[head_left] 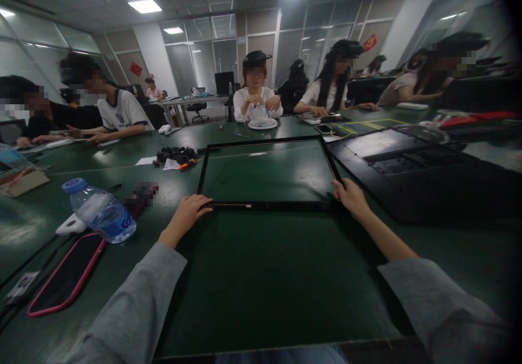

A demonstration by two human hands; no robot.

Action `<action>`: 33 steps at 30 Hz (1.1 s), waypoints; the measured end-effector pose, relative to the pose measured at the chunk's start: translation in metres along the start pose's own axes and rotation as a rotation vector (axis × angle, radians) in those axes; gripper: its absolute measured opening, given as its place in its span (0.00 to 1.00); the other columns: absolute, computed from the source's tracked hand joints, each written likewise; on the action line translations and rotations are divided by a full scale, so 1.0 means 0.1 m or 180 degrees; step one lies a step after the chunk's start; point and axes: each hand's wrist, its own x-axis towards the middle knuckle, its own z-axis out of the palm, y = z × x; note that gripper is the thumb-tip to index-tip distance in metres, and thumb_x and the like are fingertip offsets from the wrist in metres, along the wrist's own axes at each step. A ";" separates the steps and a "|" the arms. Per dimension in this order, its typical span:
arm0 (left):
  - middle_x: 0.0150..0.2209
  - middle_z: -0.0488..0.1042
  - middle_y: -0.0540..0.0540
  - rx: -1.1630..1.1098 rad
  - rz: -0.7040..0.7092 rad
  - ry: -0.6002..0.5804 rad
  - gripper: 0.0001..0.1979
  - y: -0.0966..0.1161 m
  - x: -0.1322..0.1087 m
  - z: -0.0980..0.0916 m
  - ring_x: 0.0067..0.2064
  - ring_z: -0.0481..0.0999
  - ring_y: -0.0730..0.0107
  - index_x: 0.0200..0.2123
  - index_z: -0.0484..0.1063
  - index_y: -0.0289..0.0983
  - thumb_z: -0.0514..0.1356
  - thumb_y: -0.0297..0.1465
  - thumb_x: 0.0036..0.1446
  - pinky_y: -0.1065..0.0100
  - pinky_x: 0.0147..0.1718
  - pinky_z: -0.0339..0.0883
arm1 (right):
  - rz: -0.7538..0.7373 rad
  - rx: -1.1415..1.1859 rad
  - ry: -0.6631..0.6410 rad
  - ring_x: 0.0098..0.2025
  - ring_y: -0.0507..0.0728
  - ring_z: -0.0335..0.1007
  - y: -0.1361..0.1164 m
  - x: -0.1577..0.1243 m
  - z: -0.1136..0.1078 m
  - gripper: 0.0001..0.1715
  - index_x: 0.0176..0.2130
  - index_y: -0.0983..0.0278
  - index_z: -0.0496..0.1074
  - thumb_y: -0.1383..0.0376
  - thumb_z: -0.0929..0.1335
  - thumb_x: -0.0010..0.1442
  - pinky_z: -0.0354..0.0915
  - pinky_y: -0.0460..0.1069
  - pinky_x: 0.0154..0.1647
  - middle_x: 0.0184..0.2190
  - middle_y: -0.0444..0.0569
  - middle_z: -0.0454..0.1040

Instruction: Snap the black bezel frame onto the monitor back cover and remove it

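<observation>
A thin black rectangular frame (285, 206), much like a monitor bezel, lies in front of me; the green table shows through its opening. My left hand (187, 215) is at its near left corner, with the fingers over the edge and the thumb side out of sight. At the near right corner, my right hand (354, 198) is closed around the side bar, thumb and fingertips on the rim. To the right of the frame lies a large black panel (408, 190) with recesses, resembling a monitor's back cover.
On the left are a water bottle (101, 212), a pink-rimmed phone (67, 277), a white socket block (71, 224) and cables. Dark small parts (175, 156) lie beyond the frame. A person opposite handles a white fan (262, 123); other people sit around the green table (277, 288).
</observation>
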 end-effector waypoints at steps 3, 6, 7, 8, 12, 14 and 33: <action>0.54 0.79 0.42 -0.0014 0.0013 0.0007 0.19 0.00 0.01 -0.01 0.56 0.76 0.56 0.57 0.75 0.43 0.55 0.44 0.70 0.53 0.54 0.64 | -0.0009 -0.0018 -0.0005 0.25 0.56 0.66 0.02 0.01 0.01 0.16 0.36 0.59 0.66 0.50 0.62 0.65 0.59 0.51 0.31 0.22 0.47 0.73; 0.54 0.79 0.43 -0.0045 0.0007 0.0016 0.19 0.01 0.00 -0.02 0.55 0.76 0.56 0.57 0.75 0.45 0.54 0.45 0.70 0.53 0.55 0.64 | 0.0003 0.0007 -0.0012 0.25 0.56 0.66 0.03 0.01 0.01 0.16 0.36 0.59 0.65 0.50 0.62 0.65 0.59 0.51 0.31 0.22 0.46 0.72; 0.54 0.79 0.43 -0.0058 0.0001 0.0017 0.19 0.01 0.00 -0.02 0.55 0.76 0.56 0.57 0.75 0.45 0.54 0.45 0.70 0.53 0.54 0.64 | 0.0005 0.0017 -0.0017 0.25 0.56 0.66 0.03 0.01 0.01 0.16 0.36 0.59 0.65 0.50 0.62 0.65 0.60 0.51 0.31 0.22 0.46 0.72; 0.54 0.79 0.43 -0.0070 -0.0001 0.0016 0.20 0.01 0.00 -0.02 0.55 0.76 0.56 0.57 0.75 0.45 0.54 0.45 0.70 0.54 0.54 0.64 | 0.0014 0.0022 -0.0023 0.25 0.56 0.66 0.02 0.01 0.01 0.16 0.36 0.59 0.65 0.50 0.63 0.65 0.60 0.51 0.31 0.22 0.46 0.72; 0.55 0.78 0.43 -0.0055 0.0032 -0.0001 0.20 0.02 -0.02 -0.03 0.56 0.76 0.56 0.58 0.74 0.44 0.55 0.44 0.70 0.54 0.54 0.63 | 0.0038 0.0044 -0.0002 0.25 0.56 0.66 -0.01 -0.01 0.00 0.16 0.37 0.59 0.65 0.50 0.63 0.65 0.60 0.51 0.31 0.22 0.46 0.72; 0.54 0.78 0.43 -0.0002 0.0041 -0.0017 0.19 0.03 -0.01 -0.03 0.56 0.76 0.55 0.58 0.74 0.43 0.55 0.43 0.71 0.54 0.54 0.63 | -0.0009 0.0059 0.0014 0.25 0.56 0.65 -0.02 -0.01 0.00 0.16 0.36 0.59 0.65 0.49 0.63 0.64 0.59 0.51 0.32 0.22 0.46 0.71; 0.54 0.78 0.42 0.0024 0.0151 0.0089 0.19 0.30 0.00 -0.04 0.55 0.75 0.56 0.57 0.74 0.42 0.55 0.43 0.70 0.54 0.53 0.59 | -0.0008 -0.0061 -0.0046 0.26 0.56 0.67 0.00 -0.01 0.00 0.16 0.33 0.59 0.64 0.51 0.63 0.65 0.59 0.51 0.33 0.23 0.47 0.73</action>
